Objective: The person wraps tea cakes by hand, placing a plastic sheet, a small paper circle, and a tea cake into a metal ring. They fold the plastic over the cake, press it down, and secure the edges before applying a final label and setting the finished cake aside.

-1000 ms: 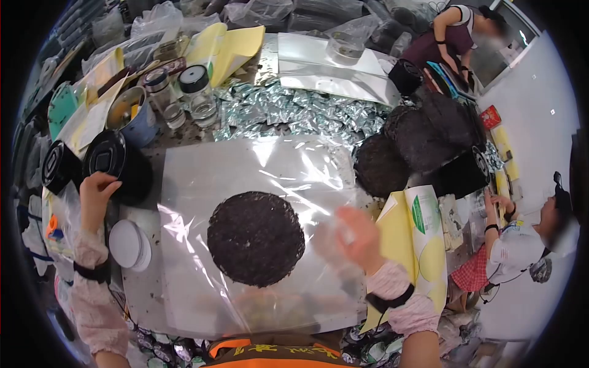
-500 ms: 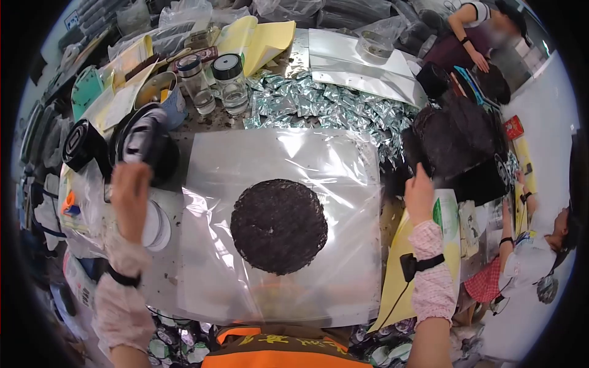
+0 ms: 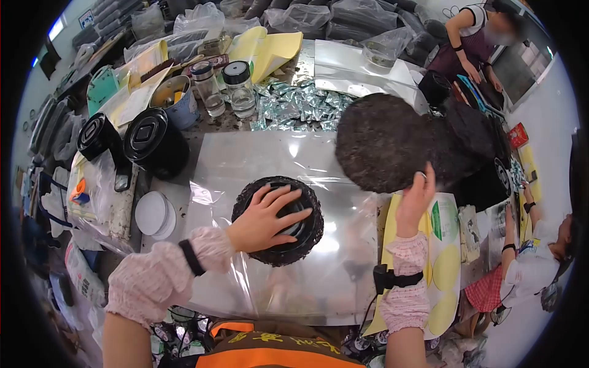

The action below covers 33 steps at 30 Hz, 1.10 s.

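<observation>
– Brown-black pressed cake (image 3: 279, 242) is lying flat in the middle of the clear plastic sheet (image 3: 245, 159), and the left hand (image 3: 267, 218) is now resting on top of it. Half a second ago that cake was lying bare.
– Is the hand gripping it?
– No. It is spreading all its fingers wide, palm down, over a black glossy ring (image 3: 302, 226) sitting on the cake. Whether that is a lid I cannot tell. Nothing is being pinched.
– And the other side?
– The right hand (image 3: 416, 202), which was reaching toward the stack of cakes (image 3: 466, 141) at the right, is now holding up a second cake (image 3: 383, 141), with its fingers curling round the lower rim. So both hands are working on cakes at once, one pinned down and one in the air.
– Which way are they pointing?
– Being round discs, they are showing no long axis. The first is facing straight up off the sheet. The lifted one is tilting its broad face toward the camera, hanging over the sheet's far right corner, near the silver sachets (image 3: 294, 104).
– Anything close by?
– Two black canisters (image 3: 153, 144) and a white lid (image 3: 153, 213) are sitting left of the sheet. A yellow bag (image 3: 442, 257) is lying under the right wrist, and another person (image 3: 472, 37) is bending over at the far right.
</observation>
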Each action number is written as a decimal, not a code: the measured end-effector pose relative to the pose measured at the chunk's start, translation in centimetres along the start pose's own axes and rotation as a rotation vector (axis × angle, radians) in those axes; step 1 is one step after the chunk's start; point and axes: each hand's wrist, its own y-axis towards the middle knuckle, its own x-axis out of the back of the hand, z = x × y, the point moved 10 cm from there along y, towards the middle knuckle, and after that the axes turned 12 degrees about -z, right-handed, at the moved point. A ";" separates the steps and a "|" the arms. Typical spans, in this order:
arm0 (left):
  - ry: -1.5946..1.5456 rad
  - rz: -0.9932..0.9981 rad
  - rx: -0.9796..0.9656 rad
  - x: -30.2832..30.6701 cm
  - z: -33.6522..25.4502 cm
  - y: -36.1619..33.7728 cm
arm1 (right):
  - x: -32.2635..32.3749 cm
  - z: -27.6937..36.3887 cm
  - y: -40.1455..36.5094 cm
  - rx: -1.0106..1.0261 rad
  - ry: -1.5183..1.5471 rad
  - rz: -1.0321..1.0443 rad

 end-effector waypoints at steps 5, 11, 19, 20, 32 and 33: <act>0.059 0.250 0.059 -7.7 2.3 -3.4 | -4.1 -7.9 -5.4 -0.779 0.360 0.250; 0.108 0.324 0.116 -9.7 3.3 -4.5 | -7.6 -6.3 -13.2 -1.136 0.350 0.513; -1.253 -0.508 1.103 -2.2 12.1 -10.1 | -8.4 -6.6 -16.4 0.027 -0.448 0.659; -1.219 -0.548 1.184 -2.0 12.5 -11.0 | -8.8 -6.3 -17.5 0.122 -0.503 0.658; 0.039 -0.051 0.550 -3.1 8.5 -6.4 | -13.6 -6.3 -29.8 0.834 -0.859 1.418; 0.103 -0.067 0.381 -2.6 6.6 -5.2 | -13.4 -6.6 -29.9 0.839 -0.866 1.444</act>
